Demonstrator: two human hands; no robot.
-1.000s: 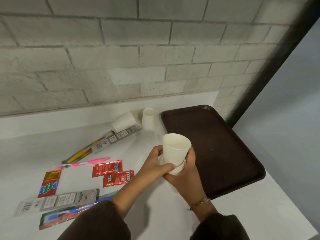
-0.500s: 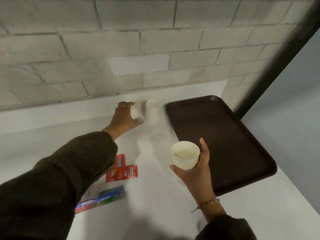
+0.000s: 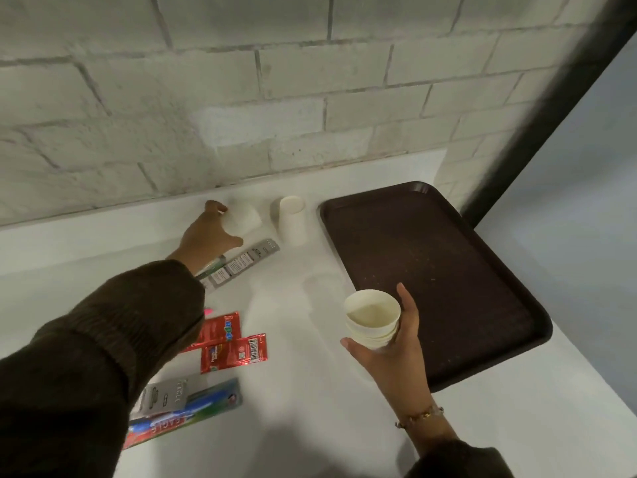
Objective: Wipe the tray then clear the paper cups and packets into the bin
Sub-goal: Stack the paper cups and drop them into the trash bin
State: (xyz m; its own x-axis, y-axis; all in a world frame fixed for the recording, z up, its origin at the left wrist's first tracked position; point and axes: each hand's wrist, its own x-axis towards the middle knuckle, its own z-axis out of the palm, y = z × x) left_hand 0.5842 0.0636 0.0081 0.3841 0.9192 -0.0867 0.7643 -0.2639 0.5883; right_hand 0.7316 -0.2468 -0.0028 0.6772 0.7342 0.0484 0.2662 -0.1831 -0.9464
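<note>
My right hand (image 3: 393,353) grips a stack of nested white paper cups (image 3: 374,319) just left of the dark brown tray (image 3: 448,277), which lies bare on the white counter. My left hand (image 3: 210,232) reaches far back toward the wall and curls round a tipped-over paper cup (image 3: 243,219). Another paper cup (image 3: 292,220) stands upside down to its right, untouched. Two red packets (image 3: 234,351) lie on the counter near my left sleeve, partly covered by it.
Packaged toothbrushes lie on the counter: one pack (image 3: 241,265) just below my left hand, others (image 3: 186,405) near the front under my left arm. A brick wall (image 3: 275,98) backs the counter. The counter's right edge (image 3: 586,391) drops off past the tray.
My left hand left the cup stack, reached back to the wall and closed round the tipped cup. My right hand keeps the stack, now held a little lower and nearer the tray.
</note>
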